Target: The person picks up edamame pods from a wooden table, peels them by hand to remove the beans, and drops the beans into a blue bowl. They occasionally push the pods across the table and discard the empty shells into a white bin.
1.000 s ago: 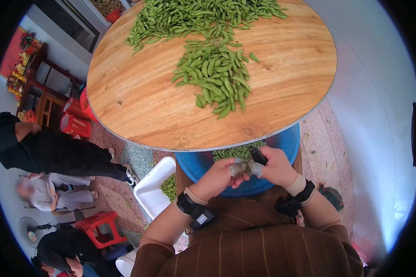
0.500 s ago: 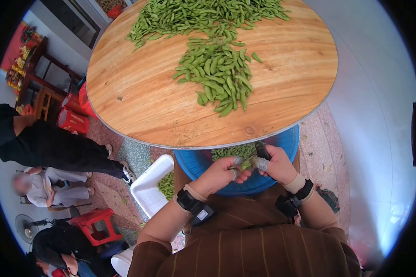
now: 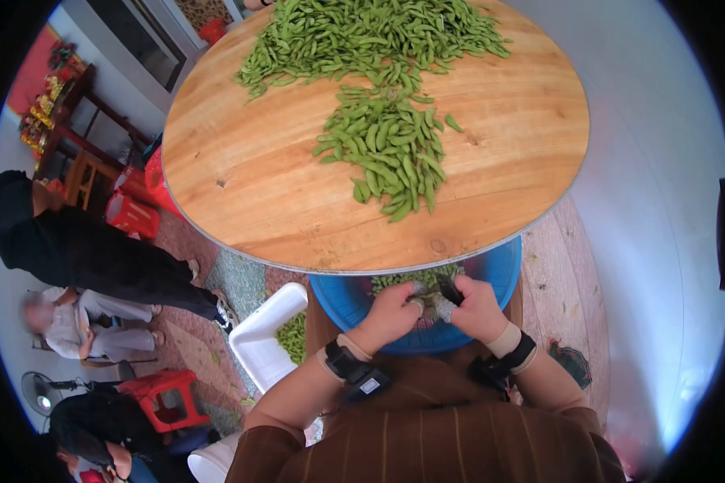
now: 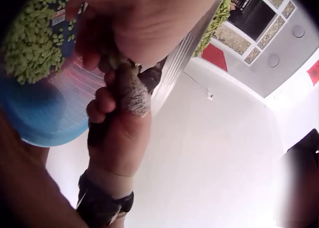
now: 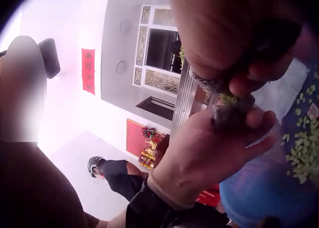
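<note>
Above the blue basin (image 3: 346,304), the left hand (image 3: 388,315) and the right hand (image 3: 478,311) meet with fingertips close together. Grey wrapping (image 4: 134,98) covers the right thumb, and left-hand fingertips are wrapped too. A small black tool (image 3: 451,290) is gripped in the right hand, its working end hidden by fingers. Between the hands a bit of green pod (image 5: 228,99) shows in the right wrist view, pinched by the left hand, mostly hidden. Shelled green beans (image 4: 31,43) lie in the basin. Green pods (image 3: 387,153) are heaped on the round wooden table (image 3: 258,185).
The table's edge passes just beyond the hands. A white tub (image 3: 258,346) with green pods stands left of the basin. Farther left are a standing person (image 3: 97,249), a seated person (image 3: 72,326), another person in black (image 3: 105,427) and a red stool (image 3: 165,398).
The head view has shifted, so the table sits slightly lower. Both hands stay together over the basin; their fingers have shifted, and the green pod seen between them earlier is now more hidden.
</note>
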